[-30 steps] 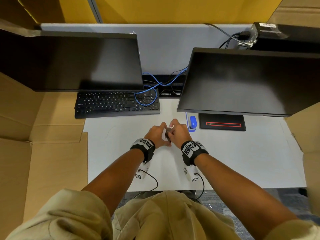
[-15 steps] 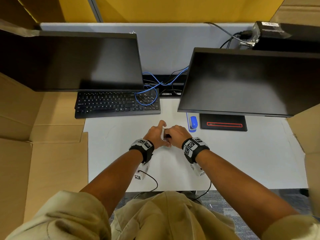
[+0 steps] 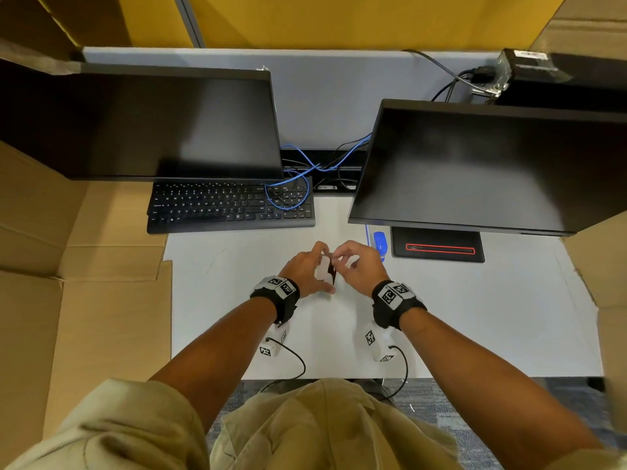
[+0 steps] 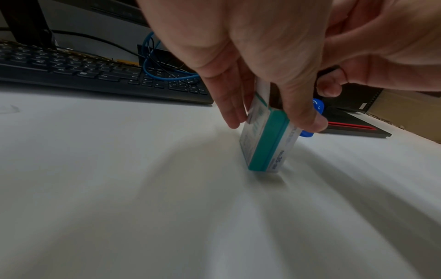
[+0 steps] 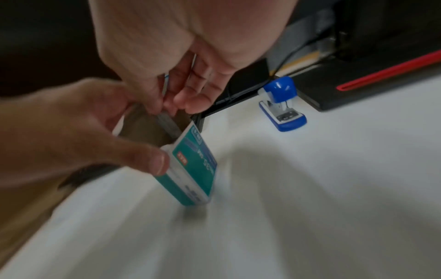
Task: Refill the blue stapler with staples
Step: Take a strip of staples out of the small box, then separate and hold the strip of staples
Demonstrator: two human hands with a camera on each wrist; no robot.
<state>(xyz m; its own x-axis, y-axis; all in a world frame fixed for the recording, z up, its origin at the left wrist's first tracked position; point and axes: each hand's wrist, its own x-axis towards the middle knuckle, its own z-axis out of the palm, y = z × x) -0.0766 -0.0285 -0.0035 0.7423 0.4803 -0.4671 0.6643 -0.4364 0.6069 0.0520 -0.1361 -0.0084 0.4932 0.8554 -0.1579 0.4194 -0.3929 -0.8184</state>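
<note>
My left hand grips a small teal-and-white staple box, tilted on end just above the white desk. The box's top is open. My right hand reaches into it from above, thumb and forefinger pinching a grey strip of staples that is half out of the box. The blue stapler lies on the desk to the right of my hands, beside the monitor base; in the left wrist view only a blue bit of the stapler shows behind my fingers.
A black keyboard with a looped blue cable lies at the back left. Two dark monitors overhang the desk; the right one's black base has a red stripe. Cardboard sheets flank both sides.
Both hands have risen slightly off the desk with the box. The right hand's fingers went from beside the box into its open top and now pinch a staple strip.
</note>
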